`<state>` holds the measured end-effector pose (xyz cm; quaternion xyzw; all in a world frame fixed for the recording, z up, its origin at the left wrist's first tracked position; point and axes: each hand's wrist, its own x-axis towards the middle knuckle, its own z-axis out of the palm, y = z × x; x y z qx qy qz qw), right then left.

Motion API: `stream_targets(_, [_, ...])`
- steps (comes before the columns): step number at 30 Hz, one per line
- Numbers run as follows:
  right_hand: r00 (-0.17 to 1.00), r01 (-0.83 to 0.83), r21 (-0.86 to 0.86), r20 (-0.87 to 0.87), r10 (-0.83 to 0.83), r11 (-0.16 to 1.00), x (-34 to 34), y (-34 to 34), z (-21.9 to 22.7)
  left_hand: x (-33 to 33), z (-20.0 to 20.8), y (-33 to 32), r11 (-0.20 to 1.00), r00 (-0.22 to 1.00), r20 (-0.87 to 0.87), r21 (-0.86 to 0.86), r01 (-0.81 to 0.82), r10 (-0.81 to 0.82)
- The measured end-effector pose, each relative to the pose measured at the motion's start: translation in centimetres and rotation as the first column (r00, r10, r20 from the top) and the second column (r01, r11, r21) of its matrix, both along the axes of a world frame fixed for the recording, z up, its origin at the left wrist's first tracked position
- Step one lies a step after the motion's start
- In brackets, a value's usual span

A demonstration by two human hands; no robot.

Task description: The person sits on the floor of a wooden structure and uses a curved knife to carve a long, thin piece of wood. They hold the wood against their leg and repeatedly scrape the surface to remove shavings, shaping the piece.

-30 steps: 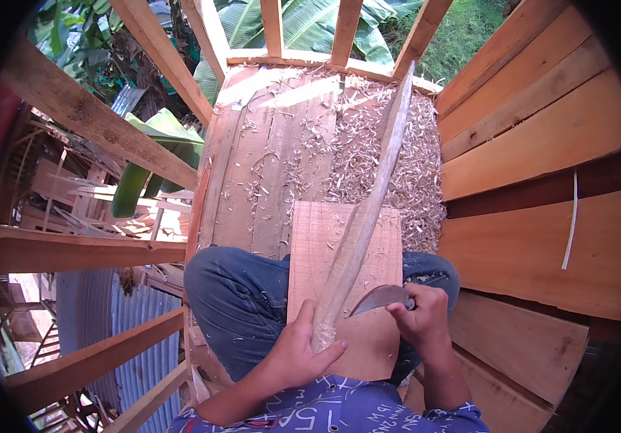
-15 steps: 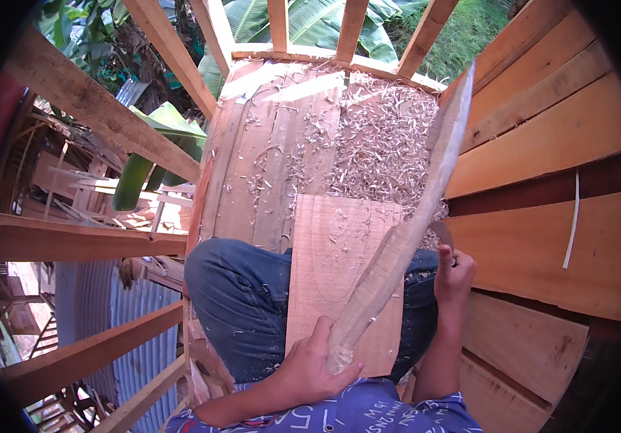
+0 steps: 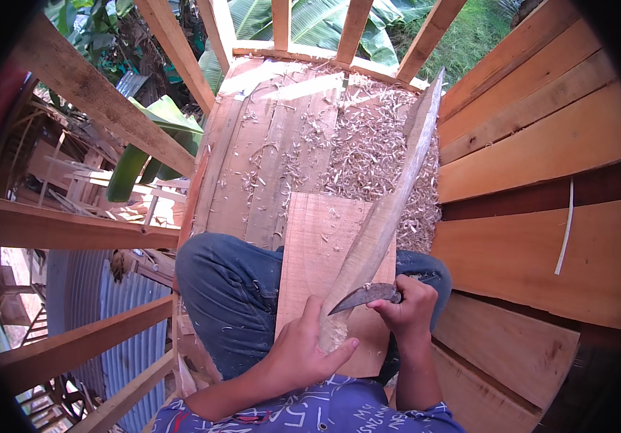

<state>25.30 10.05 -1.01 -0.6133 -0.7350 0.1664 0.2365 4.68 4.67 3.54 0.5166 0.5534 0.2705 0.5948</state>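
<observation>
A long, curved piece of wood [image 3: 382, 231], roughly hewn and pointed at its far end, slants from my lap up toward the far right. Its near end is gripped by my left hand [image 3: 302, 353], thumb and fingers closed around it. My right hand [image 3: 413, 307] is wrapped round the handle of a short curved knife [image 3: 369, 294]. The dark blade lies across the wood just beyond my left hand, its tip pointing left. Under both is a flat wooden board [image 3: 310, 245] resting across my legs.
Curly wood shavings [image 3: 368, 137] cover much of the plank floor [image 3: 231, 180] ahead. Wooden rails [image 3: 79, 242] run along the left, with corrugated metal sheets [image 3: 133, 317] beyond them. A wall of wide planks [image 3: 534, 245] stands close on the right.
My right hand has come left and down from beside my right knee, bringing the knife onto the wood. The far tip of the wood has shifted left a little.
</observation>
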Motion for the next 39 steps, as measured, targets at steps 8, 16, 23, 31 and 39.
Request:
stream_targets(8, [0.844, 0.489, -0.073, -0.213, -0.493, 0.869, 7.1, 4.8, -1.9, 0.0, -0.3, -2.4, 0.986, 0.996, 0.023, -0.139, 0.091, -0.089])
stream_targets(16, [0.956, 0.084, -0.231, -0.257, -0.144, 0.969, 2.0, 0.3, 0.1, -1.0, -1.2, 0.0, 1.0, 0.977, -0.213, -0.003, -0.031, 0.03])
stream_targets(23, [0.995, -0.089, -0.118, -0.053, 0.083, 0.989, -1.7, -1.9, 0.6, -0.6, -0.5, 0.0, 0.995, 0.961, -0.275, 0.104, -0.003, 0.031])
stream_targets(31, [0.888, 0.397, -0.069, -0.223, -0.402, 0.915, 4.6, 3.2, -0.9, 0.5, 0.1, -2.6, 0.97, 0.966, -0.182, -0.195, 0.147, -0.183])
stream_targets(39, [0.988, -0.049, -0.145, -0.15, 0.027, 0.988, 1.9, -1.3, 1.6, 0.4, -0.6, -1.2, 1.0, 0.984, -0.178, -0.007, -0.001, 0.0])
